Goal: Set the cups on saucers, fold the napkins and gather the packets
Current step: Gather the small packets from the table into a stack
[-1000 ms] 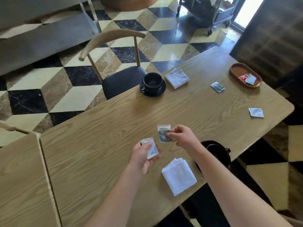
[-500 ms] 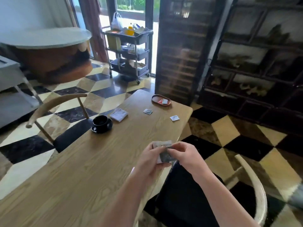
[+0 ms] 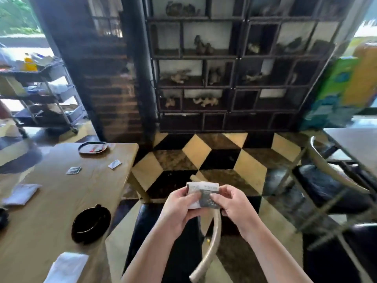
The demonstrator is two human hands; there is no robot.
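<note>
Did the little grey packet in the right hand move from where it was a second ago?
Yes. The small grey packet was held over the light wooden table; now both hands hold it out past the table's edge, above the black chair seat.

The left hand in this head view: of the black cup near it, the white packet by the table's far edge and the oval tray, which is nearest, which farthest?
From the left hand, nearest first:
1. The black cup, on the table to its left.
2. The white packet, farther up the table, by its right edge.
3. The oval tray, at the table's far end, with packets in it.
</note>
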